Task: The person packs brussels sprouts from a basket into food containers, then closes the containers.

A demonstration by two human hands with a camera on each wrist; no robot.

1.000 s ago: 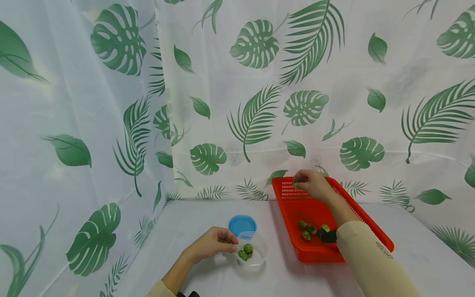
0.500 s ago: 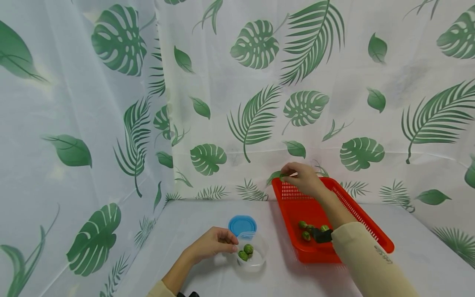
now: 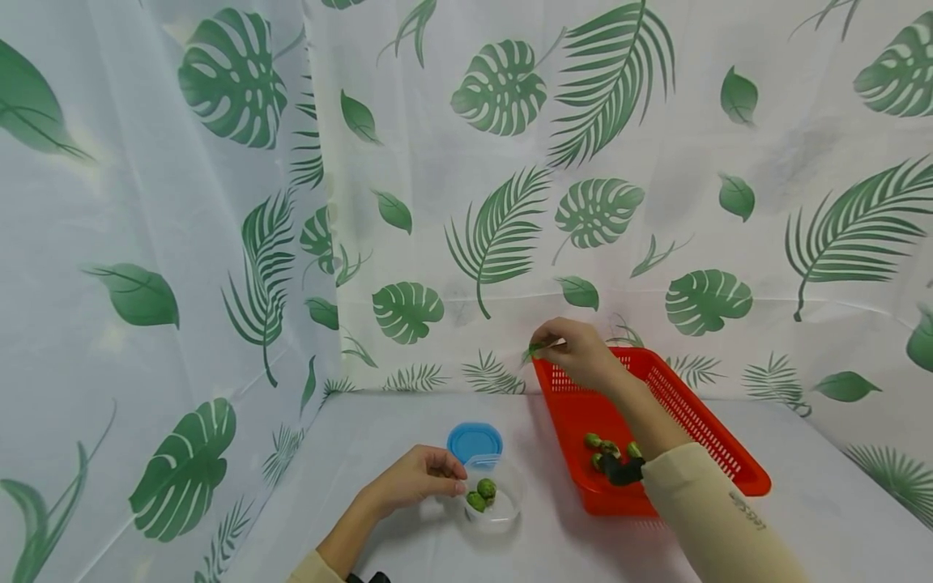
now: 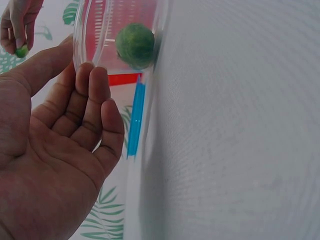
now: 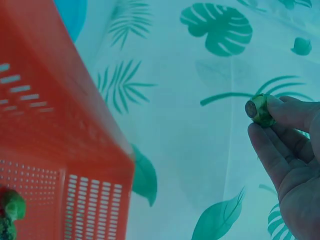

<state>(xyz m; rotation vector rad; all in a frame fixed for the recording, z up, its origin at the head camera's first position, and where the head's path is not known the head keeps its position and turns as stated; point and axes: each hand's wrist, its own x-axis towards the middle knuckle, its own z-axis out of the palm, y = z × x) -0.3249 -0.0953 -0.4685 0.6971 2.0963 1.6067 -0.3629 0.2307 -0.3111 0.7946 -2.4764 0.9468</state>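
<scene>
My right hand [image 3: 576, 354] pinches a Brussels sprout [image 5: 260, 110] between thumb and fingers, above the back left corner of the red basket [image 3: 565, 457]. The sprout's cut stem end shows in the right wrist view. On the table my left hand [image 3: 411, 483] pinches the near-left rim of a small clear plastic container [image 3: 510, 504]. Two Brussels sprouts [image 3: 486, 488] sit inside that container; one sprout [image 4: 135, 45] shows through its wall in the left wrist view. Several more sprouts [image 3: 593, 440] lie in the basket, partly hidden by the right wrist's black camera [image 3: 622, 470].
A blue lid [image 3: 475, 443] lies flat just behind the container. The slotted basket stands to the right, its walls higher than the container. A leaf-printed white curtain [image 3: 503, 243] hangs behind the white table [image 3: 394, 421] and along the left side.
My right hand has moved left with the sprout, from over the basket's inside to its back left corner. My left hand and the container have stayed in place.
</scene>
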